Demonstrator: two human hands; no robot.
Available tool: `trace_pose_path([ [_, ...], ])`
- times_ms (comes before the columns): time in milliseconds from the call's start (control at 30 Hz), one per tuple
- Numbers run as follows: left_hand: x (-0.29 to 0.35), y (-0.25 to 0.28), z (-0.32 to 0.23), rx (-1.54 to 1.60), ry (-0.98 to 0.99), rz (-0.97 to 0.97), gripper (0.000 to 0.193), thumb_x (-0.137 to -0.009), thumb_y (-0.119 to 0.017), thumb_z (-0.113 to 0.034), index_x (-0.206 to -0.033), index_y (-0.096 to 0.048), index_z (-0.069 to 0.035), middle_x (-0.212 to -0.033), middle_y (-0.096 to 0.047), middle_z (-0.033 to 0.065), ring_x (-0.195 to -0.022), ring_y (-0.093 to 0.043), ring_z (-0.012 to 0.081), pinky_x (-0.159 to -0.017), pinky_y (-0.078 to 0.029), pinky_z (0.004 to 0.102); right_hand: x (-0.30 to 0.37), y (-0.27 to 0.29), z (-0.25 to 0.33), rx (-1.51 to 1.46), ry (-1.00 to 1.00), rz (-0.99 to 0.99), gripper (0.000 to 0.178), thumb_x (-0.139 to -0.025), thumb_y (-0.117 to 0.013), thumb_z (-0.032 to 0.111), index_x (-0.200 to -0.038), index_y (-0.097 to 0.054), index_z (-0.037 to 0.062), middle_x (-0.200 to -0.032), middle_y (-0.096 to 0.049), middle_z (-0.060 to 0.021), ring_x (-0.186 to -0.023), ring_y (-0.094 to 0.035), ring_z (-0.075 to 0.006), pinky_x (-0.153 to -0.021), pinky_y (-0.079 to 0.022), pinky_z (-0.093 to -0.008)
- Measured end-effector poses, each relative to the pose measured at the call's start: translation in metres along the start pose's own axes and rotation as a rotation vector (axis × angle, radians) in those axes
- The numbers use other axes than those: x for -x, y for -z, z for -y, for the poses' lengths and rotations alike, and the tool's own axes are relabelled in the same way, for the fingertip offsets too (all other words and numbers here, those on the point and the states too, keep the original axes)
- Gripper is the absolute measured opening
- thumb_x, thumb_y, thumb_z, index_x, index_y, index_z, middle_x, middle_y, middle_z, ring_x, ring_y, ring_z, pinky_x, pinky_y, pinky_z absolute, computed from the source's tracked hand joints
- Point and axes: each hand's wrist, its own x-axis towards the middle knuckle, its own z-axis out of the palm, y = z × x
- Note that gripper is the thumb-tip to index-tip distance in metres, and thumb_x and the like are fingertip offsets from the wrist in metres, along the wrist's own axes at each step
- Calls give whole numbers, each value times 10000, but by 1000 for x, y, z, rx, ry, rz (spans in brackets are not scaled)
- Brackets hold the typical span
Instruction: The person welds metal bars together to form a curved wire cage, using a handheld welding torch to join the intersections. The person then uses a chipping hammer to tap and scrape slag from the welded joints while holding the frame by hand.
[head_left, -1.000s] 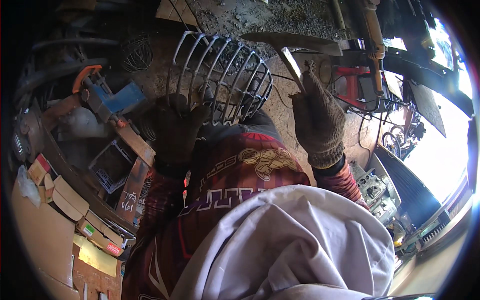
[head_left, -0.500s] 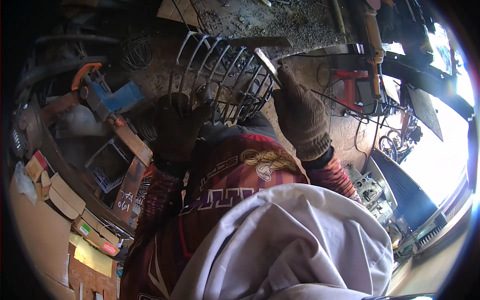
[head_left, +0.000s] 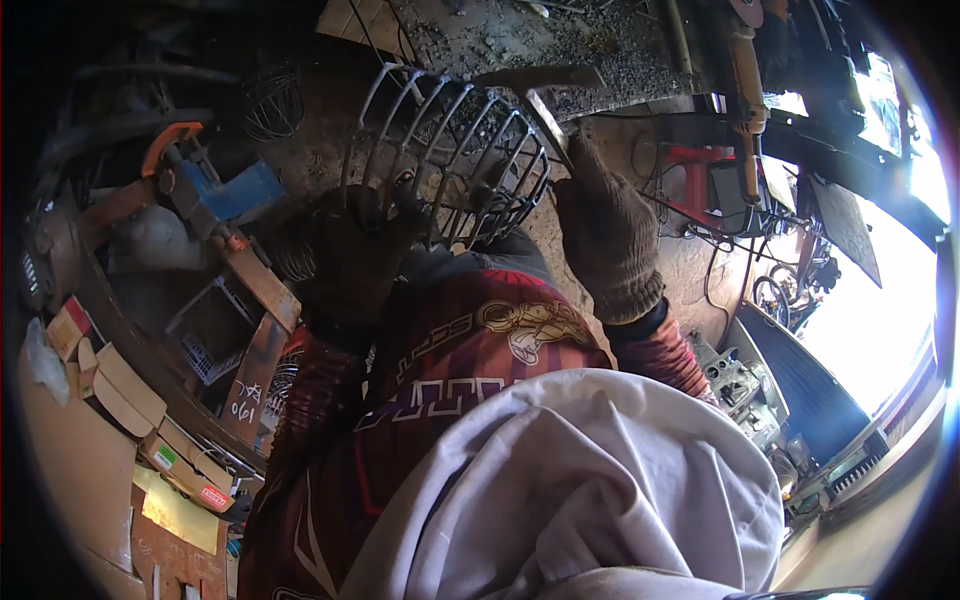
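Observation:
My left hand (head_left: 362, 252), in a dark glove, grips the near left side of a cage-like basket of welded metal rods (head_left: 455, 150). The basket is held in front of my body, its curved bars spread toward the right. My right hand (head_left: 612, 238), in a brown knitted glove, is closed round the handle of a hammer (head_left: 546, 120). The hammer's long narrow head lies just beyond the basket's far right edge; whether it touches the rods I cannot tell. Dark shade hides most of my left fingers.
A workbench top (head_left: 560, 45) strewn with dark grit lies ahead. To the left stands a blue and orange clamp-like tool (head_left: 235, 195), with cardboard boxes (head_left: 125, 390) nearer. A red stool (head_left: 690, 185) and cables are at right. Another wire basket (head_left: 272, 103) sits at far left.
The hammer and my right hand have shifted slightly to the right. The rod basket has turned a little, showing more of its right end. My left hand keeps its hold.

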Motion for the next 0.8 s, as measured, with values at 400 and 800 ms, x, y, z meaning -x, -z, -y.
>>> trace_pose_path([
  [400,2,-6,14,204,35,-22,401,-742,-799,-167,-619,-429,-76,-549,-442,20,-492,-459,126,-475,-372,348,-1,9,10,74,-95,72,554,-842,-631,53,-1370,-465,64,-1046,-648,-221,-899,-640,-398,-726,-520,-456],
  [800,4,-1,3,272,64,40,364,-717,-817,-157,-712,-460,-83,-635,-476,5,-585,-492,115,-513,-402,325,-5,10,5,-4,42,-142,537,-865,-621,59,-1380,-474,105,-894,-662,-192,-814,-664,-376,-667,-523,-430],
])
